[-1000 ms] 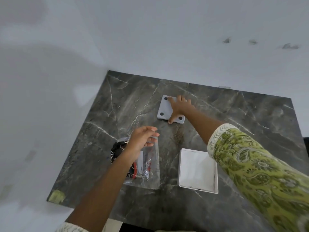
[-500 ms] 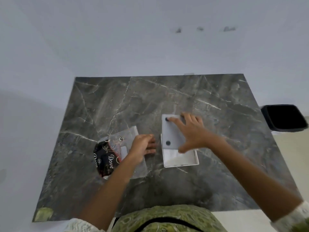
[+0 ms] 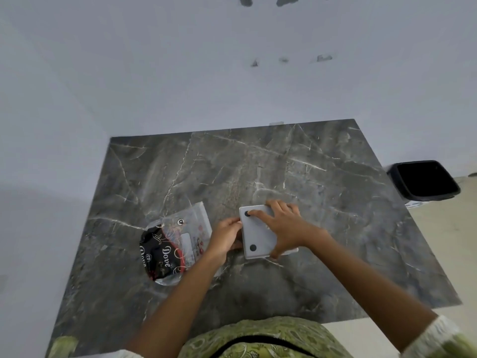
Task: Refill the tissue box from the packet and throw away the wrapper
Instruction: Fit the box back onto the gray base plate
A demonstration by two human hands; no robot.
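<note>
Marble table (image 3: 296,171), bin (image 3: 426,180) off its right edge. Wrapper (image 3: 175,244) lies emptied at left. Tissue box (image 3: 258,235): base panel, a second ago lying apart, now seated on it. Right hand (image 3: 285,226) presses flat; left hand (image 3: 225,236) pinches box edge. Refill looks done; wrapper disposal left.

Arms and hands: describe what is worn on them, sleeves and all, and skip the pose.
Both forearms are bare from elbow to wrist. The left hand and the right hand wear no gloves, and no rings or watch can be made out. At the bottom right corner the pushed-up right sleeve shows a pale, whitish cuff with green patterned fabric behind it. A sliver of similar pale cuff shows at the left elbow.
</note>
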